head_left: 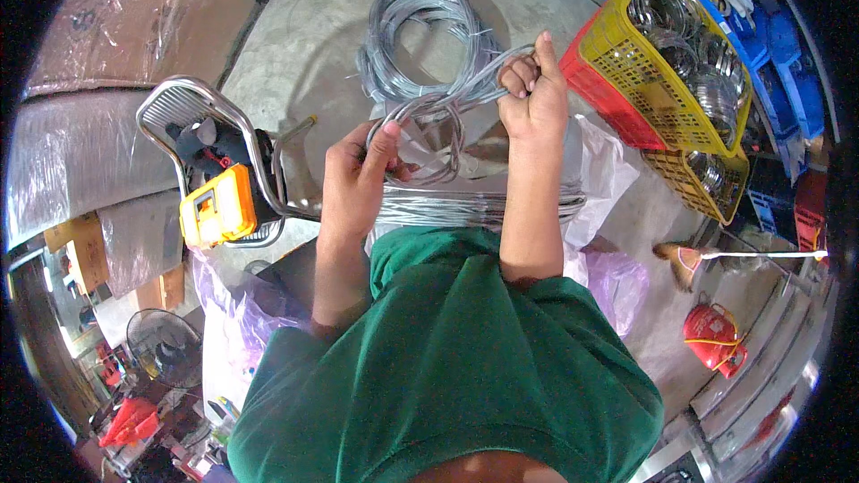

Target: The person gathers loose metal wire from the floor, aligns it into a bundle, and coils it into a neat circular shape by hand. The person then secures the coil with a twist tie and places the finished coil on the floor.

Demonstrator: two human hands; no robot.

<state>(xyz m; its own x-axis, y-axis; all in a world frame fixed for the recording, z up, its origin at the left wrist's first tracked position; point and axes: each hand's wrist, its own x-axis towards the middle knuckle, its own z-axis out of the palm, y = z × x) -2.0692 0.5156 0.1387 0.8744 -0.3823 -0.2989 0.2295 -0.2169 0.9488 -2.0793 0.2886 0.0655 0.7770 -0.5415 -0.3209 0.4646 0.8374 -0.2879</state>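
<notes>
A bundle of grey wire cable (436,114) stretches between my two hands, twisted into loops in front of me. My left hand (360,165) is closed round the loop's left side, thumb on top. Higher and to the right, my right hand (534,94) has its fingers curled round the other end, thumb pointing up. Beyond the hands a large round coil of grey wire (386,27) lies on the floor. Just below the held loops, a bundle of straight grey cables (474,207) lies crosswise near my body, partly covered by my right forearm.
On the left a metal-framed chair (183,94) bears an orange case (217,207). Yellow crates (626,58) with metal coils stand at the right, near a red crate (595,80) and blue bins (771,54). A broom (689,259) and red cylinder (713,338) are lower right; a fan (163,347) is lower left.
</notes>
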